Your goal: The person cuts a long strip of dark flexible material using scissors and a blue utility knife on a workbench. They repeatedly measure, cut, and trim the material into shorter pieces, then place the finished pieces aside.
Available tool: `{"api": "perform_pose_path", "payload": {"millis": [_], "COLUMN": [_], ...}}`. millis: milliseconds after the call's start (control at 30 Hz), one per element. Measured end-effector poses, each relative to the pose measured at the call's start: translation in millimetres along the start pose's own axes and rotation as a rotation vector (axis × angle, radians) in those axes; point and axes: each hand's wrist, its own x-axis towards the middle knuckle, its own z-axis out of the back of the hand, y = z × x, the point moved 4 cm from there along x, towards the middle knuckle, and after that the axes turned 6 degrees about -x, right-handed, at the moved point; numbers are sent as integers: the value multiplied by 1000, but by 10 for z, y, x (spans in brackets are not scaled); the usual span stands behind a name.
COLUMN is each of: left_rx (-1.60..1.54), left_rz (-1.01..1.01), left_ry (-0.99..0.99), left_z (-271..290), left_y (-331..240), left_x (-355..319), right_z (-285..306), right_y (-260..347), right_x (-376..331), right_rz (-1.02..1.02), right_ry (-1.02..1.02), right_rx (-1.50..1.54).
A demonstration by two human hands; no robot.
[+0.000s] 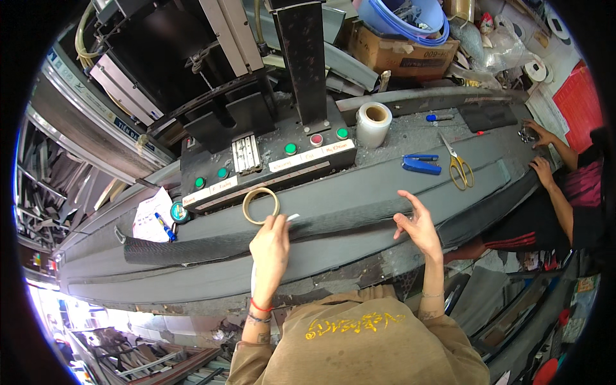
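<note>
A long roll of dark mesh (pixel 192 249) lies across the grey bench in front of me. My left hand (pixel 271 247) is over it with the fingers closed, gripping the lower edge of a thin, pale roll of tape (pixel 246 204). A small white strip (pixel 293 217) sticks out beside those fingertips; what it is attached to is hidden. At the mesh's right end, my right hand (pixel 420 228) is raised with thumb and fingers apart, holding nothing. Beyond it on the bench are a blue stapler (pixel 421 164) and yellow-handled scissors (pixel 461 172).
A black machine with a button panel (pixel 269 168) stands behind the mesh. Stretch film (pixel 373 125) stands to its right. Paper (pixel 151 215), a blue marker (pixel 165 226) and a round tin (pixel 180 212) lie left. Another person's hands (pixel 543 172) rest at the bench's right end.
</note>
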Motion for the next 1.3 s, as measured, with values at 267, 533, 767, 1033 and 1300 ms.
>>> {"api": "perform_pose_path", "payload": {"millis": [267, 533, 767, 1033, 1300], "left_rx": [-115, 58, 311, 434, 419], "left_rz": [-378, -231, 18, 117, 246], "left_ry": [358, 363, 429, -294, -1351], "left_z": [-574, -471, 107, 1597, 3605], "left_y": [-672, -282, 583, 413, -216], "left_x": [-48, 23, -1, 274, -1008], "right_z": [116, 36, 32, -1054, -2136], "right_y": [52, 266, 876, 1214, 554], "right_x": [-60, -139, 122, 680, -254], "right_rz": [-180, 31, 738, 466, 210], "right_ry": [-10, -16, 7, 404, 1438], "right_rx": [-254, -97, -427, 26, -141]}}
